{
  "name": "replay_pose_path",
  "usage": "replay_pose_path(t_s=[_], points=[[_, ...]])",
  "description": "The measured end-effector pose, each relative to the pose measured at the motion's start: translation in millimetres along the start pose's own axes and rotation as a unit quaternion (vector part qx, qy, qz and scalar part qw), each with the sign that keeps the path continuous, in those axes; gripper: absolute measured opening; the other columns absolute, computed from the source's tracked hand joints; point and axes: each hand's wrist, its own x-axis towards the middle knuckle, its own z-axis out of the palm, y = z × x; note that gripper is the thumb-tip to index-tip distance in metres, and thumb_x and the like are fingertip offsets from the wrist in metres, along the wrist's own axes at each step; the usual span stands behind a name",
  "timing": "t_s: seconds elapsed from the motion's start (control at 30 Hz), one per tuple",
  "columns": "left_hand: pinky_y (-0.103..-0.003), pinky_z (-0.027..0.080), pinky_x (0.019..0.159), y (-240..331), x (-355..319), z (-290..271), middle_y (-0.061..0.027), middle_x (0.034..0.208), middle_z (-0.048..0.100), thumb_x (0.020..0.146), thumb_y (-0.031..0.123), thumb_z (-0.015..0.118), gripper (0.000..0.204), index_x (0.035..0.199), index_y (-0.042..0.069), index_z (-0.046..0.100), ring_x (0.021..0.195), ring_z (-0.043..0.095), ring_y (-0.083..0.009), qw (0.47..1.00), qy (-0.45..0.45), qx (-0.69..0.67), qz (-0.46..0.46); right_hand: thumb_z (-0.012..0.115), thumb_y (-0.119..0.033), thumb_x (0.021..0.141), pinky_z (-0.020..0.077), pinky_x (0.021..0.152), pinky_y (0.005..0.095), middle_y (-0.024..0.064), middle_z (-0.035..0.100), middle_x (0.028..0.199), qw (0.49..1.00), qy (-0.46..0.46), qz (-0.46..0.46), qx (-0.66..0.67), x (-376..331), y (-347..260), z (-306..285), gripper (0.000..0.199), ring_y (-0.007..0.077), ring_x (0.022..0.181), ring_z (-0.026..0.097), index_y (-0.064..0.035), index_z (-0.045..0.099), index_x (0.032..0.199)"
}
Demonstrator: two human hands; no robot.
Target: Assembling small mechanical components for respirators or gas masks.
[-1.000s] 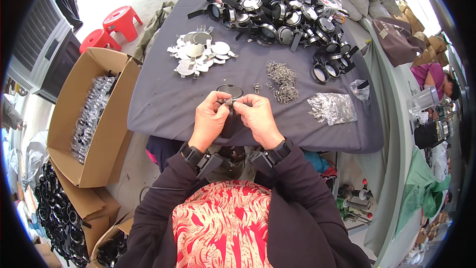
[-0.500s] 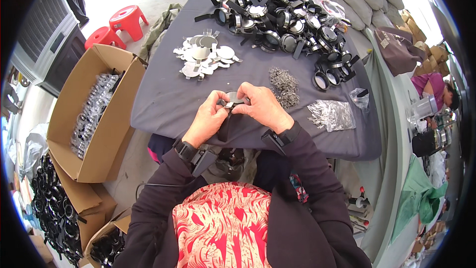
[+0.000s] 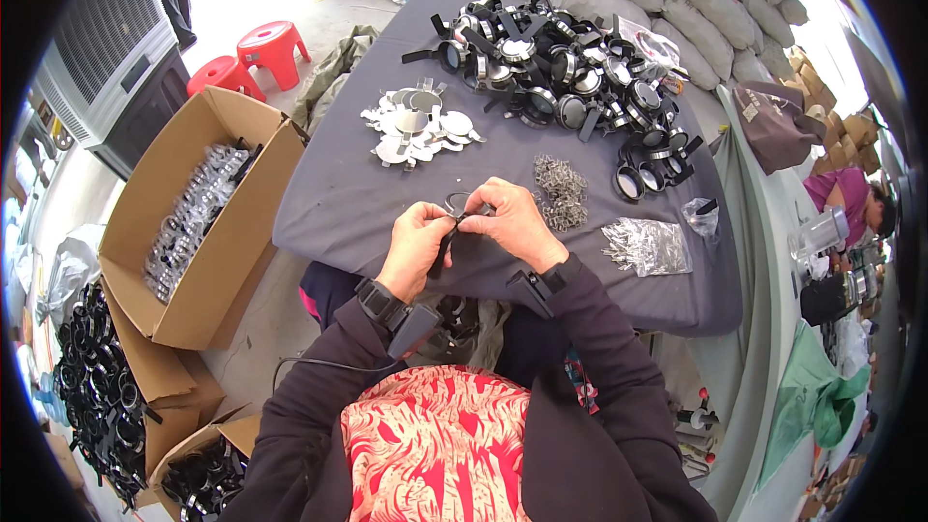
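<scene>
Item in hand: black ring-and-strap part [image 3: 454, 222], pinched between my left hand [image 3: 414, 249] and right hand [image 3: 512, 224] above the grey table [image 3: 329, 203]. Step, I judge: assembly. Next calls for a metal clip [image 3: 559, 188].

Single head view, looking steeply down, close over grey table [image 3: 329, 203].

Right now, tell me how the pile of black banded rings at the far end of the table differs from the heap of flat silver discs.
The black banded rings form a large, tangled, dark pile across the table's far end; the flat silver discs make a small, low, pale heap nearer the table's left edge. The rings stack several deep, with straps sticking out; the discs lie almost flat. Both rest on the grey cloth.
</scene>
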Motion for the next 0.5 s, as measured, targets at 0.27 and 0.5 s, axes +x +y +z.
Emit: replay_pose_path(t_s=[0.27, 0.5], points=[[-0.021, 0.037, 0.035, 2.5, -0.1, -1.8, -0.0036, 0.061, 0.052, 0.079, 0.005, 0.054, 0.008, 0.084, 0.001, 0.048, 0.04, 0.046, -0.0089, 1.0, 0.01, 0.017, 0.007, 0.069, -0.004, 0.063, 0.0413, 0.058, 0.0259, 0.0044, 0.052, 0.07, 0.998, -0.042, -0.035, -0.015, 6.8, 5.1, -1.8, 0.015, 0.0144, 0.064, 0.052, -0.0018, 0.061, 0.075], [-0.02, 0.036, 0.035, 2.0, 0.8, 0.3, -0.0042, 0.062, 0.053, 0.078, 0.003, 0.055, 0.005, 0.077, 0.002, 0.05, 0.04, 0.045, -0.0077, 0.999, 0.021, 0.021, 0.016, 0.065, -0.003, 0.068, 0.0423, 0.062, 0.0281, 0.0073, 0.051, 0.08, 0.995, -0.067, -0.059, -0.04, 2.3, -0.8, -4.6, 0.017, 0.0184, 0.07, 0.053, -0.002, 0.06, 0.084]])
